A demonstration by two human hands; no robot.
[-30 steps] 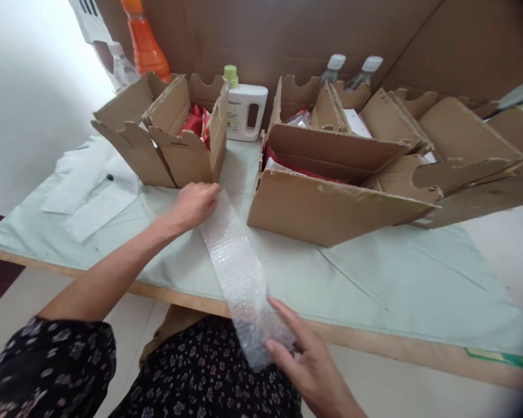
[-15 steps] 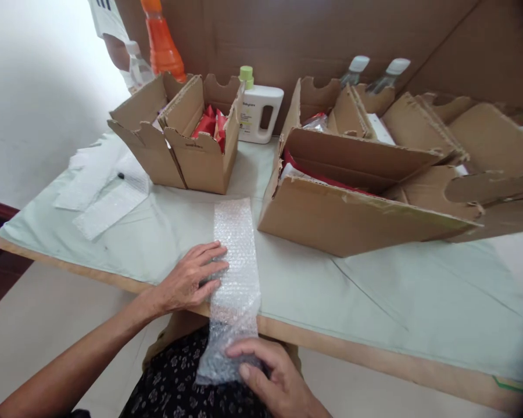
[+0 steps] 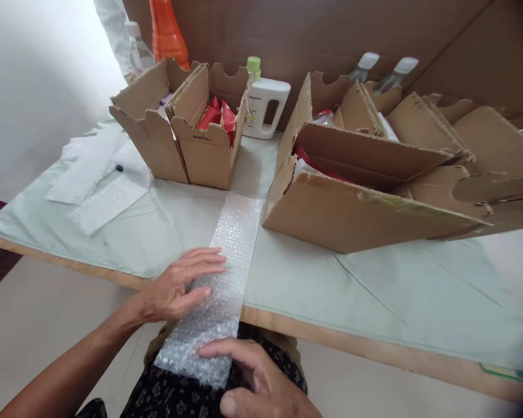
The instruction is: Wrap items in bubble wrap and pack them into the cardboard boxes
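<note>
A long strip of bubble wrap [image 3: 233,244] lies slantwise on the table, and its near end hangs over the front edge above my lap. My left hand [image 3: 185,281] rests flat on the strip's left side, fingers stretched out and slightly spread. Over the near end is my right hand [image 3: 257,377], its index finger stretched across the wrap and its thumb apart below. Nothing shows between that thumb and finger.
More bubble wrap pieces [image 3: 107,203] lie at the table's left, with a small black object [image 3: 119,168] on them. Cardboard boxes [image 3: 207,162] holding red packets stand behind. A larger cardboard box [image 3: 353,223] is at right. A white jug [image 3: 261,107] and bottles stand at the back.
The strip has turned so its near end swung left and lies flatter. My right hand's thumb and finger have spread apart. My left hand has shifted slightly left.
</note>
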